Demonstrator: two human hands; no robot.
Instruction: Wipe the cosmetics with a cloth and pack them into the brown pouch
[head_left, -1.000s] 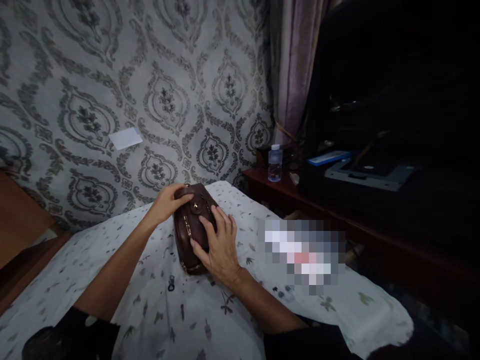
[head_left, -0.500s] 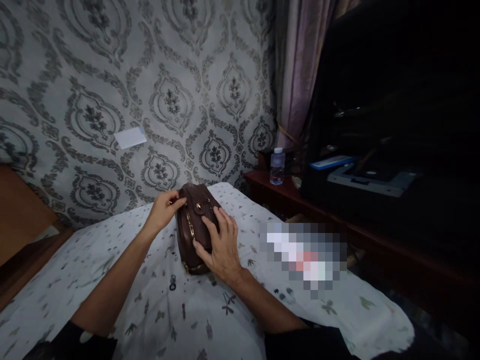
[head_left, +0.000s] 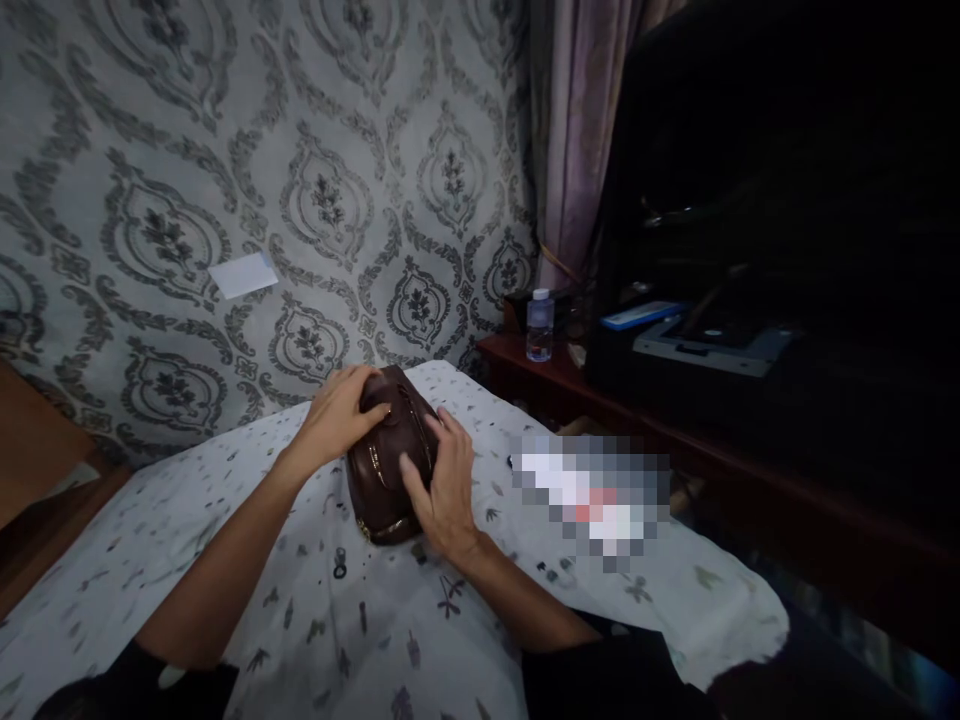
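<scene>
A dark brown leather handbag with gold zips lies on the bed, its zipped front facing up. My left hand grips its far left end, thumb over the front near the clasp and fingers across the far edge. Along the bag's right side rests my right hand, fingers and thumb spread apart. The thumb tip is over the bag's front, and the fingertips are by its right edge. My left thumb largely covers the clasp.
The bed's white patterned sheet lies under the bag. To the right, a blurred-out patch hides something on the bed. A clear bottle stands on a dark red ledge. A patterned wall rises behind, and a brown board is at left.
My left hand has shifted from pinching the bag's left edge to lying over its far end, thumb near the clasp. My right thumb has moved up off the left zip. The view has turned slightly.
</scene>
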